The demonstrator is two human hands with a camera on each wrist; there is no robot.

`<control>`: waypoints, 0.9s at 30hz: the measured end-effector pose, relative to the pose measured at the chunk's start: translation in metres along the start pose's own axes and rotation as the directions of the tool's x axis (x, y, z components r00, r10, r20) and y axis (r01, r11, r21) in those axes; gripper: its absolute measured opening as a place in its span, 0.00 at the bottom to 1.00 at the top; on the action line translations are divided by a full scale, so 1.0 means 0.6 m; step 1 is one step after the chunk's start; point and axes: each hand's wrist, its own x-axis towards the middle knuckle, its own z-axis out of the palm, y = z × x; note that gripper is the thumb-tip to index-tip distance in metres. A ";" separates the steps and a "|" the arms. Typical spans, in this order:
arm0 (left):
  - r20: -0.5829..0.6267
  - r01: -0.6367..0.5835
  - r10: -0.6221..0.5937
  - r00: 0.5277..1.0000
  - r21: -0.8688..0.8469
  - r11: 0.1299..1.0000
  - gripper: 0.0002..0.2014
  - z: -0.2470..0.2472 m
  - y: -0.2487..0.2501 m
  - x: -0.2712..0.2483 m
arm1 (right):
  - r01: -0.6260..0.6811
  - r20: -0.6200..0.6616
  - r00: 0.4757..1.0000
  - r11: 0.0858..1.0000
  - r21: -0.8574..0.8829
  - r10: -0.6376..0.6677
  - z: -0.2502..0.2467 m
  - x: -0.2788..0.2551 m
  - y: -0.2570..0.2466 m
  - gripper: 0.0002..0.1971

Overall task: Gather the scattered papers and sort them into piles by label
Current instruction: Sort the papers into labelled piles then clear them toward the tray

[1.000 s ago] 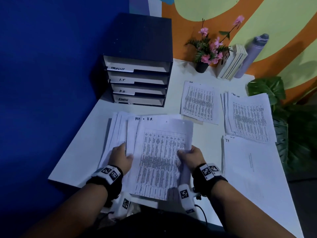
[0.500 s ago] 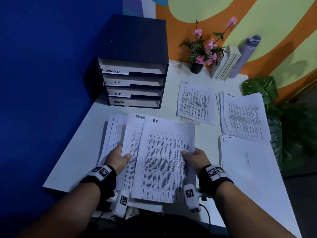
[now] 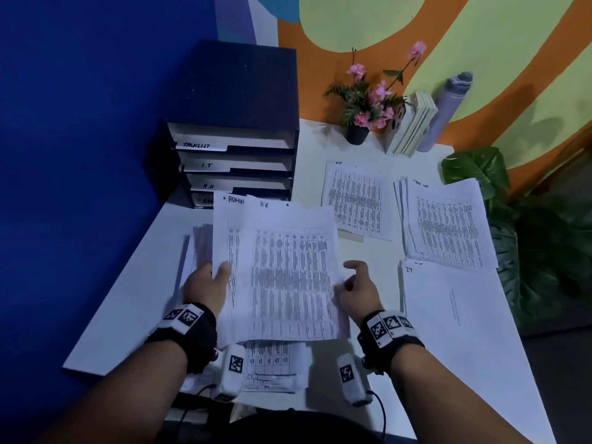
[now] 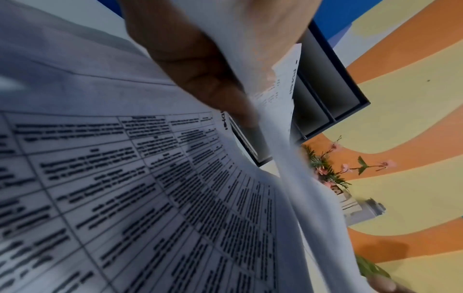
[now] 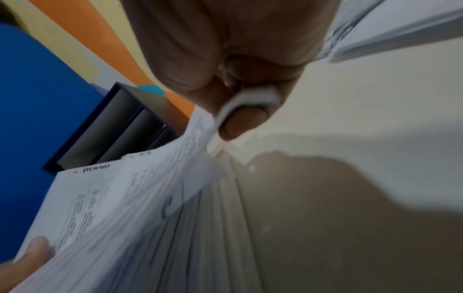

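Observation:
I hold a fan of printed sheets above the white table (image 3: 128,315). My left hand (image 3: 221,274) grips its left edge, thumb on top, on the sheet marked ADMIN (image 3: 224,225). In the left wrist view that thumb (image 4: 213,83) presses the paper. At the right edge my right hand (image 3: 349,280) pinches the front sheet marked H.R (image 3: 288,270). The right wrist view shows its fingertips (image 5: 240,123) curling the paper edge (image 5: 248,97). Sorted piles lie to the right: an H.R pile (image 3: 357,200), a task list pile (image 3: 448,225) and an IT pile (image 3: 455,315).
More loose sheets (image 3: 198,245) lie under my hands, one reaching the front edge (image 3: 272,366). A dark tray rack (image 3: 230,145) labelled TASKLIST, IT, H.R stands at the back left. A flower pot (image 3: 357,133), books (image 3: 410,126), a bottle (image 3: 448,110) and a plant (image 3: 528,238) line the back and right.
Both hands have lifted the sheets up off the table, so they now hide the rack's lowest tray. The H.R sheet has slid right, uncovering the ADMIN label.

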 end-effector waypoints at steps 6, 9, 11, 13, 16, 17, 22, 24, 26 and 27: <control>-0.015 0.093 -0.093 0.996 0.012 0.996 0.11 0.016 -0.013 -0.001 | -0.026 -0.295 0.955 0.995 -0.098 -0.004 -0.077 0.057 0.009 0.10; -0.033 0.121 -0.119 0.992 0.056 0.991 0.12 0.014 -0.028 0.004 | -0.024 -0.324 0.946 0.989 -0.148 -0.026 -0.128 0.107 0.003 0.14; -0.049 0.138 -0.133 0.990 0.111 0.984 0.14 0.011 -0.036 0.005 | -0.005 -0.294 0.955 0.992 -0.126 -0.032 -0.152 0.139 -0.006 0.22; -0.051 0.157 -0.151 0.987 0.168 0.973 0.14 0.007 -0.043 0.005 | -0.005 -0.268 0.963 0.991 -0.134 -0.031 -0.168 0.169 -0.015 0.31; -0.033 0.185 -0.182 0.983 0.193 0.964 0.14 0.001 -0.060 -0.004 | -0.055 -0.272 0.962 0.990 -0.128 0.018 -0.183 0.199 -0.031 0.32; -0.033 0.187 -0.184 0.982 0.198 0.962 0.12 -0.002 -0.067 -0.007 | -0.069 -0.280 0.960 0.990 -0.127 0.031 -0.185 0.205 -0.035 0.31; -0.036 0.188 -0.185 0.982 0.271 0.944 0.13 -0.020 -0.104 -0.022 | -0.143 -0.292 0.951 0.982 -0.125 0.101 -0.169 0.239 -0.037 0.24; -0.017 0.194 -0.198 0.980 0.287 0.938 0.16 -0.025 -0.104 -0.030 | -0.154 -0.277 0.957 0.957 -0.247 0.083 -0.159 0.250 -0.039 0.24; 0.019 0.187 -0.201 0.979 0.277 0.942 0.19 -0.023 -0.098 -0.039 | -0.156 -0.234 0.971 0.881 -0.446 0.054 -0.147 0.250 -0.043 0.27; 0.032 0.176 -0.190 0.981 0.249 0.952 0.20 -0.019 -0.094 -0.042 | -0.139 -0.205 0.978 0.856 -0.498 0.039 -0.139 0.248 -0.044 0.27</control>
